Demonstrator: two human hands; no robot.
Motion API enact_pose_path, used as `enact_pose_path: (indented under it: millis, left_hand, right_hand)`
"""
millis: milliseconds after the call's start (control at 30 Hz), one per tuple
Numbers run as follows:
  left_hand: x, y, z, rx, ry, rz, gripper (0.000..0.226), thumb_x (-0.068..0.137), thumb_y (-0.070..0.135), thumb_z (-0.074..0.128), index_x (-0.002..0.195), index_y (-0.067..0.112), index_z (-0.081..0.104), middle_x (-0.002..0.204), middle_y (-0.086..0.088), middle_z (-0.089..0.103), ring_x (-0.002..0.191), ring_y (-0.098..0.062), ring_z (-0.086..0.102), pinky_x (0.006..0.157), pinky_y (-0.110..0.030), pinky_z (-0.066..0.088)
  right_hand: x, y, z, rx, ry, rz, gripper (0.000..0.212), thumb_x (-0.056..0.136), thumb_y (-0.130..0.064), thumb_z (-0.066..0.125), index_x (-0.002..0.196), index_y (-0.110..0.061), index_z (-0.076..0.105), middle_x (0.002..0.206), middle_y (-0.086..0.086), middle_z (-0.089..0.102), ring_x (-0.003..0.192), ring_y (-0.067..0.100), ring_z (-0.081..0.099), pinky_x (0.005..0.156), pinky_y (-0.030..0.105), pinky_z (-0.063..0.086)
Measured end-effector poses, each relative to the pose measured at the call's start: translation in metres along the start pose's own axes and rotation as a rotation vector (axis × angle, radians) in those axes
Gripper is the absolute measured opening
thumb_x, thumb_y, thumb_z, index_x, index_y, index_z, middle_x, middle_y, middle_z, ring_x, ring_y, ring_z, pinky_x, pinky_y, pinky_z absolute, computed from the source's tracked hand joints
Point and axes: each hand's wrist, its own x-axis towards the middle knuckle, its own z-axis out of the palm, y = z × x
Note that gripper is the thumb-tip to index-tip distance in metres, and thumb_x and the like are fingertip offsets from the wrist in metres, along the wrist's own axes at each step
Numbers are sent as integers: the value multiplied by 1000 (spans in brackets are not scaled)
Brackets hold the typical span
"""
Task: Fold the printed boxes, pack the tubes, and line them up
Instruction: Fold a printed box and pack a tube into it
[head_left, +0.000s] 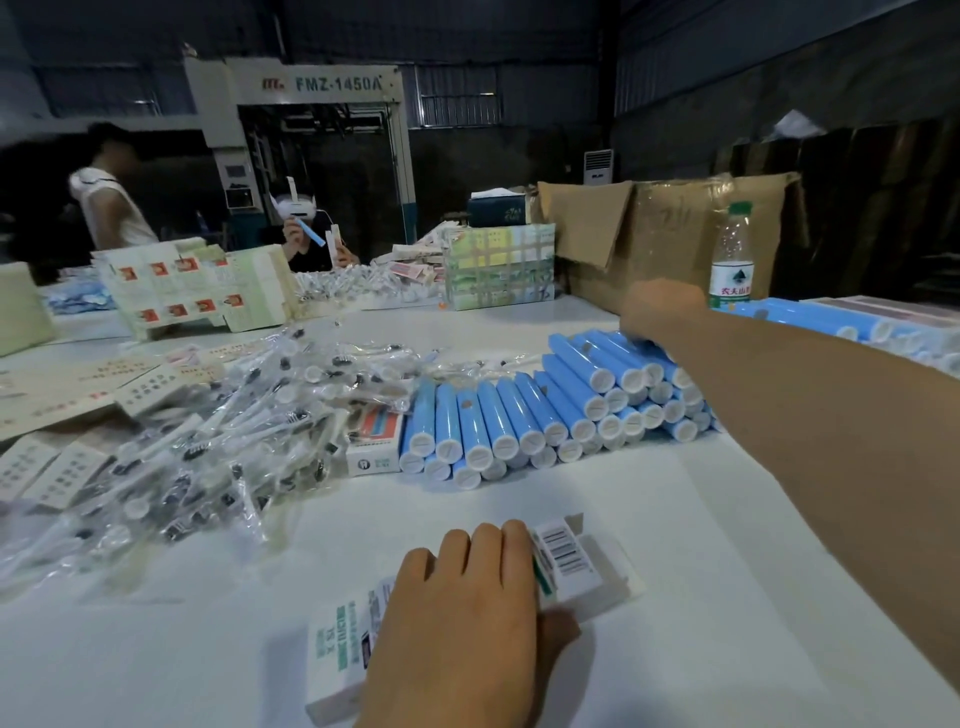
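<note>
My left hand rests near the table's front edge, wrapped around a white printed box with a barcode and green lettering; the flap at the box's right end stands open. My right hand reaches far forward, fingers down on the top of a stack of blue tubes with white caps. Whether it grips a tube is hidden by the hand itself. One packed box with red and blue print lies just left of the tube stack.
A heap of bagged toothbrushes fills the left. Flat printed box blanks lie further left. A water bottle, cardboard cartons and more tubes sit at the right. Two people are at the far side.
</note>
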Motion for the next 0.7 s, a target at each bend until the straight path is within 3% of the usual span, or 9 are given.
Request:
enact_pose_path:
  millis: [67,233,333,400,467,533,700]
  left_hand:
    - [1,-2,6,22,-7,-14,70,88,72,22,140,25,13,129,4,34,114,-20,33,92,-37,27]
    - [0,-4,5,96,11,-3,77,84,73,6,141,21,12,129,5,36,112,-17,35,88,-34,28]
    - [0,-8,4,118,61,-29,78,81,71,0,140,21,14,125,6,38,109,-16,38,83,-31,30]
    - [0,-9,2,120,88,-79,69,90,66,9,142,21,15,128,5,39,111,-17,40,85,-31,32]
    - [0,-12,1,108,105,-127,67,92,64,11,144,21,16,132,4,39,115,-18,41,89,-32,33]
    - [0,-13,0,105,112,-156,67,92,63,11,144,21,17,134,4,39,117,-18,41,90,-32,33]
    - [-5,-7,1,120,118,-154,72,90,64,10,145,18,17,137,2,38,118,-20,40,90,-33,34]
  right_hand:
    - [-4,2,-7,31,75,-28,6,85,-10,52,84,-8,57,78,7,55,77,27,54,68,32,42]
    - [-31,14,-44,385,240,-101,9,88,-16,52,90,-9,46,88,9,55,71,27,50,55,29,34]
    - [-74,18,-57,844,258,-123,45,90,-18,55,131,-15,38,102,3,50,74,21,53,49,26,36]
    - [-113,20,-50,1182,218,-91,66,90,-17,59,146,-23,24,99,5,55,53,13,55,37,21,37]
    - [-151,22,-27,1433,169,-18,71,90,-17,61,147,-28,21,85,8,59,36,9,50,32,19,37]
    - [-183,21,-1,1609,159,69,71,90,-15,62,147,-30,22,73,8,60,34,10,48,33,20,39]
    - [-212,17,34,1774,162,272,69,90,-20,63,144,-29,21,80,11,61,37,11,54,38,24,46]
